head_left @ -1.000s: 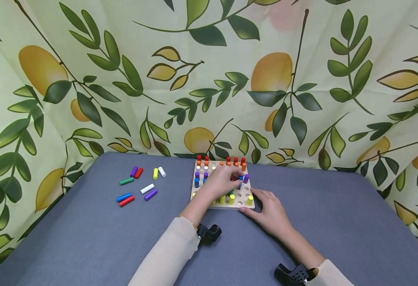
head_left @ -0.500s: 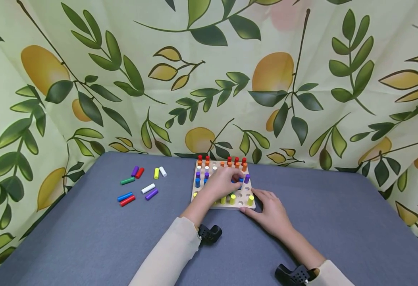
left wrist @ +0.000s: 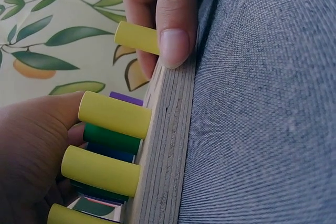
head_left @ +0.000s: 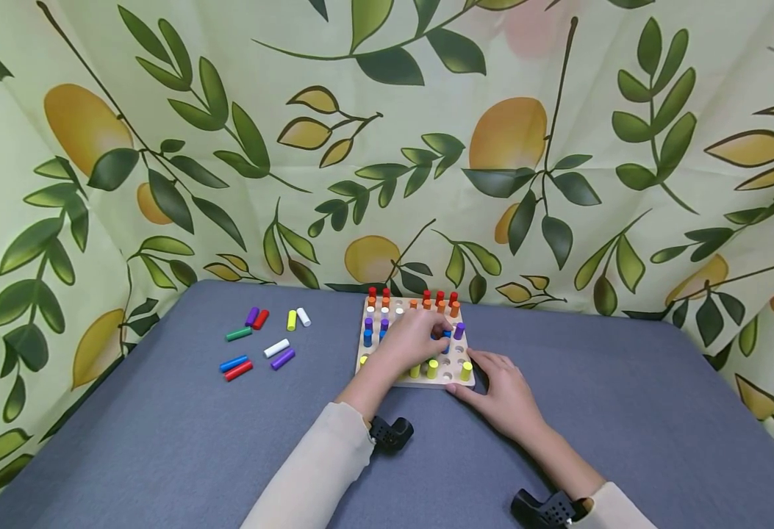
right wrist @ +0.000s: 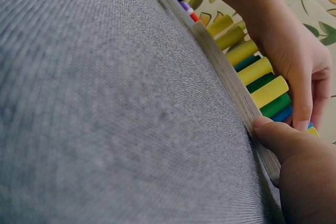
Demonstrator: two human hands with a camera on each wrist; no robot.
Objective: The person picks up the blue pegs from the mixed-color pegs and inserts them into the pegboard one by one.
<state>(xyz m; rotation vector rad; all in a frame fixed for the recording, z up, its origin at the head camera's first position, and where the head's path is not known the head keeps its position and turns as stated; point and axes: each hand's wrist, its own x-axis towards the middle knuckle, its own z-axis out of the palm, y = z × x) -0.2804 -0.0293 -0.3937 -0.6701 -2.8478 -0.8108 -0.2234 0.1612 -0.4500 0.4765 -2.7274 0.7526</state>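
A wooden pegboard lies on the table, with rows of red, orange, white, purple, blue and yellow pegs standing in it. My left hand reaches over it from the front and covers part of the middle rows. Its thumb and index finger pinch a blue peg near the right side, low at the board. My right hand holds the board's front right corner, thumb on the front edge and fingers along the right side. Close to that thumb stands a yellow peg. Green pegs show behind the yellow front row in the right wrist view.
Left of the board, loose pegs lie on the grey-blue cloth, among them a red peg, a green peg, a white peg and a purple peg. A leaf-patterned curtain hangs behind the table.
The left hand has sunk slightly over the board and hides a green peg that showed below its thumb. The right hand keeps its place at the corner.
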